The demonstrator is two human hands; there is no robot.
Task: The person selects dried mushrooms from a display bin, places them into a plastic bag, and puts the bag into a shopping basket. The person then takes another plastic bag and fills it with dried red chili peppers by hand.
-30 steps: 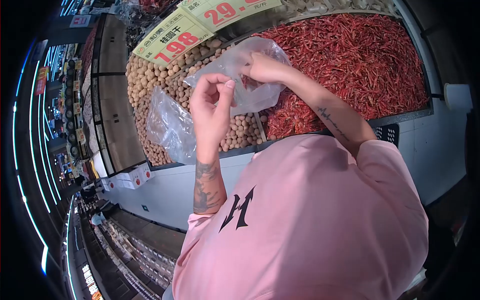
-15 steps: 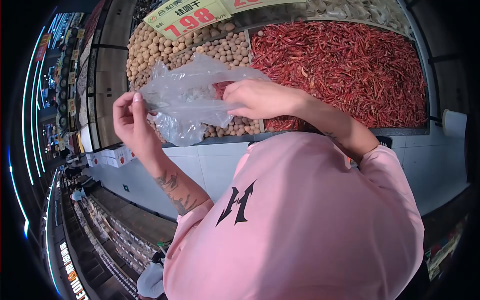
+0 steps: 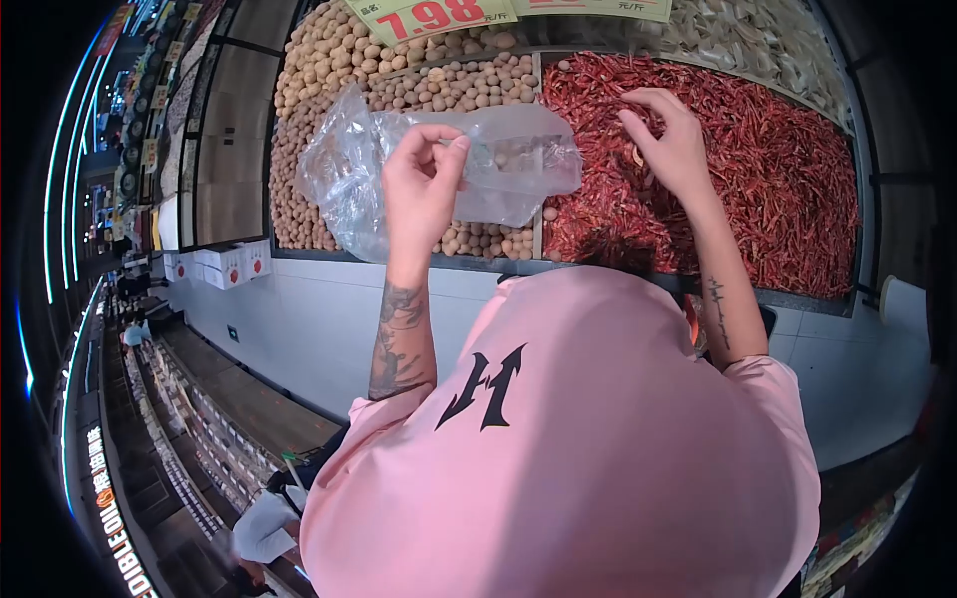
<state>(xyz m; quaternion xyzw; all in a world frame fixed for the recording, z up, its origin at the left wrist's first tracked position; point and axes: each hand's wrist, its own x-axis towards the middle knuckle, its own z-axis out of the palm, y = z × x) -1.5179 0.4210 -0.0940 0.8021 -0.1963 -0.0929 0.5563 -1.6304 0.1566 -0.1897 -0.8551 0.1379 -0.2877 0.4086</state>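
Counter (image 3: 324, 299) with open bins. Bag (image 3: 349, 189) over the nuts (image 3: 449, 85), edge reaching the chilies (image 3: 788, 179). Your left hand (image 3: 427, 179) looks pinched on it. Your right hand (image 3: 673, 145) is above the chilies, thumb and fingers apart, seemingly unloaded; any grip there would call for closing them, bag steady.

The left hand (image 3: 424, 184) is up with its thumb pressed to its pointer finger, and the other fingers are curled in. The left forearm (image 3: 407, 314) stands almost straight up and has a big dark tattoo (image 3: 397, 344). The right hand (image 3: 674, 145) is open, its thumb apart from its bent fingers. The right forearm (image 3: 726, 289) leans a little, with a thin, wiggly tattoo (image 3: 718, 314). The hands are well apart.
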